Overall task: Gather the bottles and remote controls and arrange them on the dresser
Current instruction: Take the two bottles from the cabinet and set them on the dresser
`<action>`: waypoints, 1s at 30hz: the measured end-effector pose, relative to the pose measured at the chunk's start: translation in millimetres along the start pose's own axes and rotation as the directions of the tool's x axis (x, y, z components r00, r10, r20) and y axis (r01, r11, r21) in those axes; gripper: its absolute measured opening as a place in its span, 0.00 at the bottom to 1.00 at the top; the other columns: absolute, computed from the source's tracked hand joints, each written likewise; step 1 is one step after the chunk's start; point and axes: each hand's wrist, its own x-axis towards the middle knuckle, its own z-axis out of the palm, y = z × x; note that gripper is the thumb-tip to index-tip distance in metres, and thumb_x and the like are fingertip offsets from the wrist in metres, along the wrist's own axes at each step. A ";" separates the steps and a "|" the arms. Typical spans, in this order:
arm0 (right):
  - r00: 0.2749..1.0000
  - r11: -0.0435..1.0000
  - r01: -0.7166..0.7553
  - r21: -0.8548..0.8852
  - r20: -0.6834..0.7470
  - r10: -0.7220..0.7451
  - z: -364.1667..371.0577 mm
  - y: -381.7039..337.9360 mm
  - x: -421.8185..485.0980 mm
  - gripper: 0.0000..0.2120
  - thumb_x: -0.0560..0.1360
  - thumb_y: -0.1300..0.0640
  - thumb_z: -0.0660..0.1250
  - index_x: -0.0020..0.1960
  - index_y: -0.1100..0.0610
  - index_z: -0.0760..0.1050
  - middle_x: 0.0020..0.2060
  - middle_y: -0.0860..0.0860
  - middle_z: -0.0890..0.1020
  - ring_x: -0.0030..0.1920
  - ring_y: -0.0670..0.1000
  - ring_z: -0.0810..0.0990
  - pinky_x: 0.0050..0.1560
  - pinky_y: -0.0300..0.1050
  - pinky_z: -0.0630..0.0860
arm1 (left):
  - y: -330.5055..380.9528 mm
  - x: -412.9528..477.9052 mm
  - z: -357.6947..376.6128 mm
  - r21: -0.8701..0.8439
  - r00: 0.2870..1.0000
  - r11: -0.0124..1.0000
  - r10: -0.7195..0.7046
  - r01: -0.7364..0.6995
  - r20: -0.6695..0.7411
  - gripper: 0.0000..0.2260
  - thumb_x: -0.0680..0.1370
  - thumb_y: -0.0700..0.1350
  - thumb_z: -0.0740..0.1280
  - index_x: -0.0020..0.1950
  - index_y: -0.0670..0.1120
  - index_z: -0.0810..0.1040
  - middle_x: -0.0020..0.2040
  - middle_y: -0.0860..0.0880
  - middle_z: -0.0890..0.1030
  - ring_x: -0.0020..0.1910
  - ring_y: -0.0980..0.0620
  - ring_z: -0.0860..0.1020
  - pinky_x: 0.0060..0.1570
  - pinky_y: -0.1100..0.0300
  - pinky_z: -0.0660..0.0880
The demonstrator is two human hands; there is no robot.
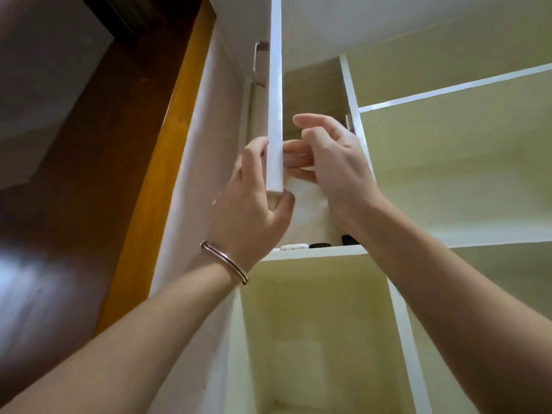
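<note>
Remote controls, as I read the two small dark shapes (319, 245), lie at the front edge of the shelf (313, 253) in the upper left compartment, with a small white piece (294, 247) nearer the shelf's left corner. Too little of them shows to be sure, and I make out no bottle plainly. Above them a pale bulky thing (304, 204) sits further in. My left hand (254, 198) clamps the lower corner of the open door (275, 115), thumb under it and fingers on its outer face, I judge to keep it swung clear. My right hand (331, 162) reaches inside, fingers bent and loosely apart; whether they hold anything I cannot tell.
</note>
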 end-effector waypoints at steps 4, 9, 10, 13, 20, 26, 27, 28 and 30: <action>0.998 0.997 -0.062 0.042 0.023 0.061 27.8 23.9 0.9 0.11 0.77 0.60 0.57 0.53 0.54 0.77 0.42 0.48 0.81 0.42 0.44 0.79 0.44 0.37 0.75 | -3.1 -2.0 -37.0 0.362 0.997 0.931 0.065 -0.046 -0.040 0.17 0.69 0.46 0.66 0.58 0.47 0.74 0.55 0.45 0.80 0.45 0.44 0.80 0.41 0.60 0.71; 0.983 0.988 -0.149 -0.038 0.099 0.152 65.6 62.0 -13.8 0.12 0.75 0.56 0.62 0.57 0.47 0.75 0.56 0.48 0.76 0.46 0.40 0.74 0.39 0.31 0.71 | -26.3 -5.0 -68.9 0.561 1.000 0.828 0.005 0.009 -0.024 0.17 0.69 0.50 0.64 0.55 0.47 0.75 0.54 0.44 0.81 0.55 0.40 0.77 0.52 0.46 0.74; 0.977 0.984 -0.178 -0.021 0.120 0.179 72.1 65.0 -15.9 0.14 0.75 0.55 0.63 0.59 0.46 0.74 0.59 0.48 0.74 0.48 0.41 0.74 0.41 0.33 0.71 | -30.1 -6.0 -74.0 0.583 1.000 0.812 -0.015 0.023 -0.019 0.17 0.69 0.51 0.64 0.56 0.47 0.74 0.54 0.44 0.80 0.56 0.40 0.76 0.53 0.46 0.73; 0.975 0.983 -0.185 -0.013 0.124 0.185 90.9 72.0 -18.4 0.18 0.73 0.52 0.64 0.63 0.45 0.72 0.60 0.46 0.72 0.60 0.47 0.73 0.56 0.42 0.72 | -41.4 -8.2 -86.6 0.592 0.995 0.801 -0.098 0.084 -0.008 0.19 0.70 0.53 0.62 0.59 0.47 0.72 0.56 0.45 0.79 0.56 0.41 0.75 0.52 0.48 0.73; 0.990 0.992 -0.130 -0.008 0.058 0.130 108.5 87.1 -22.1 0.16 0.74 0.50 0.64 0.62 0.46 0.72 0.55 0.44 0.68 0.59 0.44 0.69 0.64 0.43 0.67 | -55.2 -14.7 -91.8 0.429 0.971 0.881 -0.235 0.199 0.034 0.20 0.75 0.52 0.62 0.66 0.52 0.64 0.53 0.50 0.74 0.63 0.45 0.70 0.42 0.57 0.69; 0.996 0.993 -0.081 -0.083 0.015 0.082 108.9 92.6 -30.3 0.17 0.76 0.51 0.62 0.65 0.50 0.71 0.55 0.42 0.69 0.60 0.44 0.69 0.68 0.46 0.67 | -55.5 -24.1 -97.2 0.363 0.970 0.913 -0.230 0.187 0.078 0.23 0.76 0.54 0.61 0.70 0.56 0.61 0.61 0.45 0.76 0.60 0.45 0.74 0.42 0.57 0.72; 0.997 0.991 -0.075 -0.114 0.013 0.077 107.6 92.5 -33.2 0.17 0.76 0.52 0.61 0.65 0.50 0.71 0.55 0.42 0.70 0.60 0.44 0.69 0.68 0.47 0.67 | -52.9 -28.3 -99.0 0.343 0.971 0.921 -0.224 0.184 0.080 0.24 0.75 0.54 0.61 0.70 0.57 0.61 0.61 0.45 0.76 0.58 0.46 0.75 0.43 0.56 0.73; 0.997 0.987 -0.072 -0.143 0.016 0.075 105.3 92.1 -36.9 0.17 0.77 0.52 0.61 0.65 0.51 0.71 0.54 0.43 0.71 0.60 0.46 0.70 0.67 0.47 0.68 | -49.1 -32.7 -100.6 0.327 0.972 0.927 -0.221 0.185 0.075 0.24 0.74 0.54 0.61 0.70 0.57 0.62 0.59 0.46 0.78 0.57 0.47 0.75 0.44 0.56 0.73; 0.996 0.974 -0.076 -0.215 0.036 0.086 98.0 90.1 -48.2 0.16 0.77 0.54 0.62 0.63 0.52 0.72 0.53 0.45 0.73 0.60 0.48 0.73 0.65 0.44 0.69 | -42.1 -44.5 -102.3 0.296 0.975 0.936 -0.216 0.192 0.053 0.22 0.75 0.50 0.63 0.69 0.55 0.64 0.54 0.49 0.79 0.53 0.49 0.76 0.40 0.61 0.71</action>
